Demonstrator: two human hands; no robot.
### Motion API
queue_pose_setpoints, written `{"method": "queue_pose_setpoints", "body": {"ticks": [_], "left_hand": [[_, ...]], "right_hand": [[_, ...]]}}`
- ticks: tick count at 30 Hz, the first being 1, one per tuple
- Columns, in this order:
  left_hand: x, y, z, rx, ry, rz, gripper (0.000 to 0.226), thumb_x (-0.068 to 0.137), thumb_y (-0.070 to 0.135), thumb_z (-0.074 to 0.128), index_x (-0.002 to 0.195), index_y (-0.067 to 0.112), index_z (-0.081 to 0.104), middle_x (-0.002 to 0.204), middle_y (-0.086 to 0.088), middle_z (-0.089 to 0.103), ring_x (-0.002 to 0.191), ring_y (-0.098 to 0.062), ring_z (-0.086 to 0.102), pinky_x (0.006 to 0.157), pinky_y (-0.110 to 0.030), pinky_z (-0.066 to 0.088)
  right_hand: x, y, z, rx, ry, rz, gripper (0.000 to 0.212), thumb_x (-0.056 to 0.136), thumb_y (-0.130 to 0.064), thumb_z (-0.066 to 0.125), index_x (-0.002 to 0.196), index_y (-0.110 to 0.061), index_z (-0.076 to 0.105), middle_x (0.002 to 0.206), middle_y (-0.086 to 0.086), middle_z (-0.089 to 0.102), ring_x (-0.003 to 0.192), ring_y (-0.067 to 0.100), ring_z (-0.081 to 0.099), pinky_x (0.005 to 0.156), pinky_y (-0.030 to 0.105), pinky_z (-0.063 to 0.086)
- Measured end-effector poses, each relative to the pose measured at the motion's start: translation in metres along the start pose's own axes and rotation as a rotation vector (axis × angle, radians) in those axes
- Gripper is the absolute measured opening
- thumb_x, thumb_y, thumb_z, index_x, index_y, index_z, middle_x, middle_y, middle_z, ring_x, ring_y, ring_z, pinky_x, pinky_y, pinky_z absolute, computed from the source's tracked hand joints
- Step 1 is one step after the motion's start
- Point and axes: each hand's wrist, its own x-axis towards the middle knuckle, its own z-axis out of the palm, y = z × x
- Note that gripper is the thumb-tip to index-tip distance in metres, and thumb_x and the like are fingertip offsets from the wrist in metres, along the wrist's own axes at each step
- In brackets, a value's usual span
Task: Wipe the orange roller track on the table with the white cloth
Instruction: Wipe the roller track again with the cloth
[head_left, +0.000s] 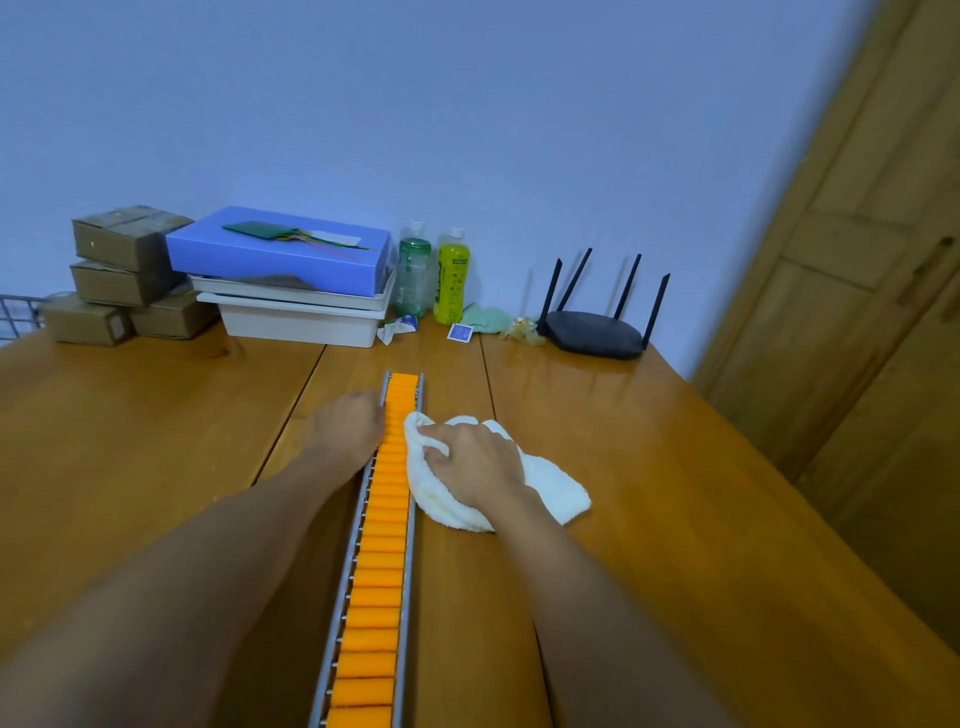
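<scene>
The orange roller track (375, 561), a long row of orange rollers in a grey metal frame, runs down the middle of the wooden table (675, 493) from the near edge to the centre. My left hand (347, 423) rests against the track's left rail near its far end, fingers curled on the frame. My right hand (475, 460) presses down on the white cloth (550, 493), which is bunched on the table just right of the track; its front corner lies over the right rail.
At the back stand brown cardboard boxes (127, 275), a blue box (280, 249) on stacked white trays (301, 317), two bottles (434, 275), small packets (460, 332) and a black router (595, 332). A wooden door (872, 291) is at right.
</scene>
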Motion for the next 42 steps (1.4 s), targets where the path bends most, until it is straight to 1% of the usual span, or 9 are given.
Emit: {"method": "queue_pose_setpoints", "body": {"ticks": [3, 6, 10, 16, 22, 29, 34, 38, 42], "left_hand": [[-0.009, 0.004, -0.006, 0.038, 0.001, -0.032, 0.022, 0.106, 0.024, 0.042, 0.096, 0.015, 0.059, 0.075, -0.001, 0.057, 0.069, -0.019, 0.058, 0.058, -0.033, 0.044], [-0.021, 0.008, -0.014, 0.029, -0.022, -0.032, 0.020, 0.105, 0.023, 0.043, 0.095, 0.016, 0.059, 0.076, -0.001, 0.057, 0.070, -0.019, 0.060, 0.059, -0.033, 0.046], [-0.043, 0.013, -0.024, 0.015, -0.031, -0.015, 0.019, 0.105, 0.024, 0.044, 0.100, 0.016, 0.061, 0.077, 0.000, 0.058, 0.069, -0.018, 0.058, 0.055, -0.030, 0.041], [-0.077, 0.015, -0.030, -0.087, -0.027, -0.036, 0.019, 0.104, 0.025, 0.045, 0.107, 0.017, 0.062, 0.080, 0.001, 0.063, 0.068, -0.012, 0.059, 0.052, -0.026, 0.041], [-0.111, 0.022, -0.044, -0.109, -0.037, -0.044, 0.017, 0.105, 0.022, 0.044, 0.110, 0.017, 0.059, 0.073, 0.005, 0.054, 0.061, -0.007, 0.051, 0.049, -0.023, 0.031], [-0.145, 0.023, -0.055, -0.159, -0.055, -0.026, 0.023, 0.105, 0.022, 0.048, 0.125, 0.016, 0.058, 0.077, 0.006, 0.056, 0.065, -0.009, 0.055, 0.050, -0.021, 0.035], [-0.170, 0.024, -0.062, -0.176, -0.083, -0.015, 0.023, 0.104, 0.020, 0.049, 0.125, 0.018, 0.058, 0.080, 0.004, 0.059, 0.065, -0.008, 0.057, 0.051, -0.020, 0.037], [-0.187, 0.023, -0.067, -0.210, -0.112, -0.024, 0.022, 0.104, 0.019, 0.047, 0.123, 0.015, 0.060, 0.083, 0.000, 0.063, 0.069, -0.013, 0.062, 0.054, -0.023, 0.044], [-0.204, 0.019, -0.072, -0.267, -0.130, -0.034, 0.021, 0.105, 0.017, 0.047, 0.121, 0.013, 0.060, 0.087, -0.001, 0.065, 0.072, -0.015, 0.065, 0.056, -0.026, 0.050]], "right_hand": [[-0.005, -0.003, -0.002, -0.006, -0.006, 0.009, 0.035, 0.102, -0.036, 0.040, 0.128, -0.043, 0.061, 0.119, 0.001, 0.064, 0.100, 0.026, 0.061, 0.079, 0.041, 0.052], [-0.011, -0.006, -0.004, -0.009, -0.014, 0.022, 0.034, 0.102, -0.036, 0.040, 0.127, -0.045, 0.061, 0.116, 0.001, 0.065, 0.099, 0.025, 0.061, 0.078, 0.041, 0.052], [-0.022, -0.011, -0.007, -0.017, -0.015, 0.032, 0.035, 0.102, -0.036, 0.040, 0.131, -0.045, 0.058, 0.121, 0.002, 0.063, 0.101, 0.026, 0.061, 0.080, 0.043, 0.053], [-0.043, -0.017, -0.009, -0.031, -0.002, 0.030, 0.035, 0.102, -0.038, 0.040, 0.131, -0.045, 0.058, 0.121, 0.000, 0.063, 0.100, 0.024, 0.061, 0.078, 0.040, 0.053], [-0.069, -0.026, -0.014, -0.037, 0.011, 0.014, 0.036, 0.102, -0.036, 0.041, 0.133, -0.044, 0.058, 0.116, 0.001, 0.065, 0.095, 0.023, 0.062, 0.072, 0.037, 0.053], [-0.099, -0.034, -0.017, -0.047, 0.025, -0.001, 0.036, 0.102, -0.039, 0.039, 0.130, -0.043, 0.059, 0.115, -0.001, 0.067, 0.095, 0.021, 0.063, 0.072, 0.035, 0.051], [-0.118, -0.038, -0.029, -0.053, -0.013, -0.049, 0.035, 0.101, -0.036, 0.040, 0.128, -0.038, 0.062, 0.110, 0.001, 0.069, 0.097, 0.022, 0.064, 0.077, 0.037, 0.050], [-0.134, -0.046, -0.037, -0.090, -0.015, -0.091, 0.034, 0.101, -0.035, 0.043, 0.129, -0.037, 0.063, 0.101, 0.002, 0.070, 0.079, 0.020, 0.056, 0.065, 0.031, 0.038], [-0.148, -0.053, -0.040, -0.098, -0.020, -0.083, 0.033, 0.101, -0.035, 0.043, 0.126, -0.035, 0.065, 0.094, 0.003, 0.069, 0.074, 0.020, 0.054, 0.061, 0.031, 0.039]]}}
